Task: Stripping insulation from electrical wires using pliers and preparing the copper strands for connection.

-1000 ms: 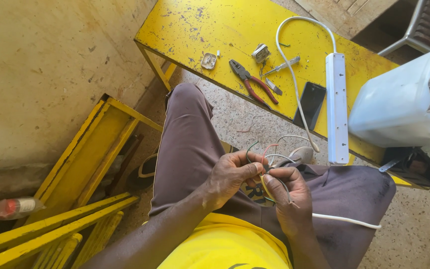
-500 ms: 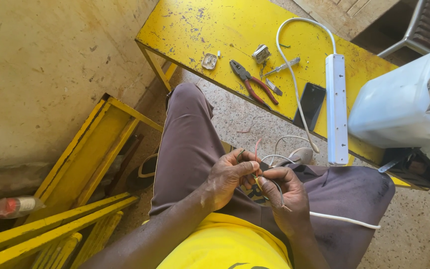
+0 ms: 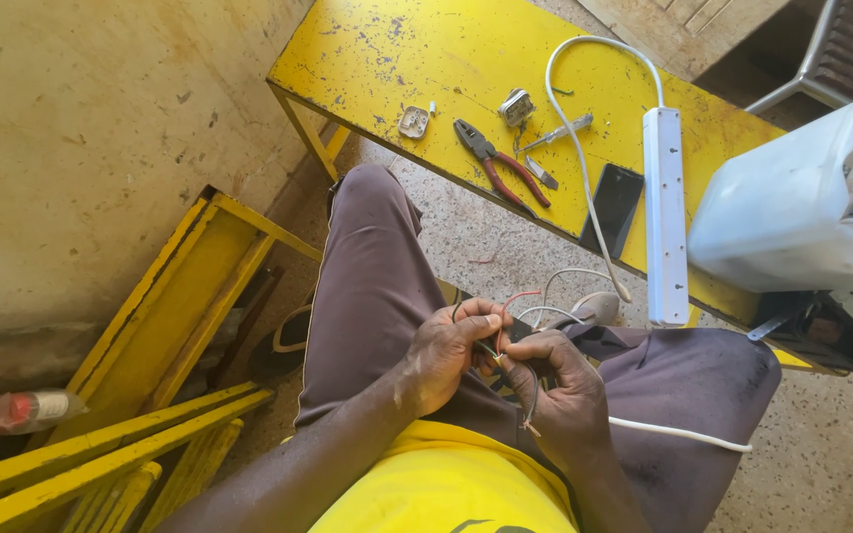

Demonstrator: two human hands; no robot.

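Wire ends (image 3: 491, 347) pinched between left hand (image 3: 451, 350) and right hand (image 3: 555, 385): tips hidden by fingers, grip detail too small to tell. White cable (image 3: 678, 432) vanishes under right hand. White container (image 3: 792, 217) cut off at right edge. Chair (image 3: 831, 49) cropped at top corner. Surface (image 3: 377, 59) cropped at top. Bottle (image 3: 27, 410) blurred.

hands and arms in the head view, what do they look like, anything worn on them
Both hands, left hand and right hand, are bare: no gloves, rings or watch visible. The forearms are bare too, no sleeves reaching them. A yellow shirt shows at the bottom edge.
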